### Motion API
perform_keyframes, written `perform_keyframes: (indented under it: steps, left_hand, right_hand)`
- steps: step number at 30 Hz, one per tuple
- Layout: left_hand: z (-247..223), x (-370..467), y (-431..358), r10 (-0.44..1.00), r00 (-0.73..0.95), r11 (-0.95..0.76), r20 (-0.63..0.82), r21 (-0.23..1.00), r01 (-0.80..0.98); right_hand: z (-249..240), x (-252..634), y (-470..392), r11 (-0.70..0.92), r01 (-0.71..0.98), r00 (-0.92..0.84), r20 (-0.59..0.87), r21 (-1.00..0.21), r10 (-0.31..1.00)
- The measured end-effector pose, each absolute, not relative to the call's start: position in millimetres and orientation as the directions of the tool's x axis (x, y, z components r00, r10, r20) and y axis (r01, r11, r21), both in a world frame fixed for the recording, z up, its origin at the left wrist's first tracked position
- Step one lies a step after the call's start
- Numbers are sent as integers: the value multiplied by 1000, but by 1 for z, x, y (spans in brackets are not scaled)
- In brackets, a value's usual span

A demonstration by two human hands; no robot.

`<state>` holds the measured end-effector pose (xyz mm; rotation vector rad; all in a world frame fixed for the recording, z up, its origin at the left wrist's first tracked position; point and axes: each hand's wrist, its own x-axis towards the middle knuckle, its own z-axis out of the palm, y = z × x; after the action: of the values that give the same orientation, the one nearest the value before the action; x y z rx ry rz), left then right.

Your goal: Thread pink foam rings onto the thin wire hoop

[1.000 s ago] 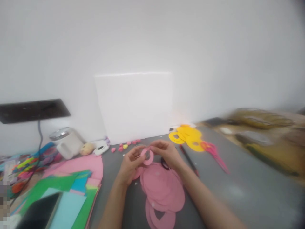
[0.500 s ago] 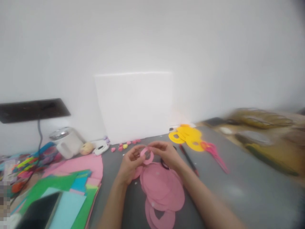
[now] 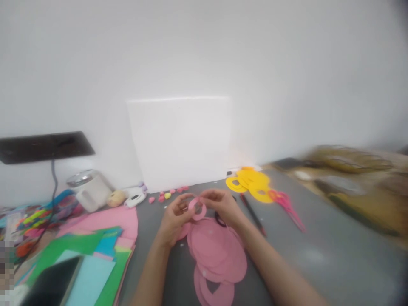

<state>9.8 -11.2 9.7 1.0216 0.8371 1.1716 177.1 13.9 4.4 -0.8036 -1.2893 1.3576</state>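
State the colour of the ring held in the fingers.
The ring is pink, seen best in the head view, the only one here.

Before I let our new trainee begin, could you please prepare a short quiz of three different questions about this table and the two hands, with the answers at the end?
1. What do the left hand and the right hand hold between them?
A) a white cup
B) a small pink ring
C) a green sheet

2. True or false: in this view, the scissors lie to the right of the pink paper pile.

3. Fill in the colour: the paper pieces next to the handles of the scissors are ____.

Key: 1. B; 2. true; 3. yellow.
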Motion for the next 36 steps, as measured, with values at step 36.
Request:
perform_keyframes:
  steps: [36]
  left_hand:
    - [5, 9, -8, 969, 243, 49, 34, 943, -329]
  right_hand:
    - [10, 175, 9, 120, -233, -290, 187, -965, 939]
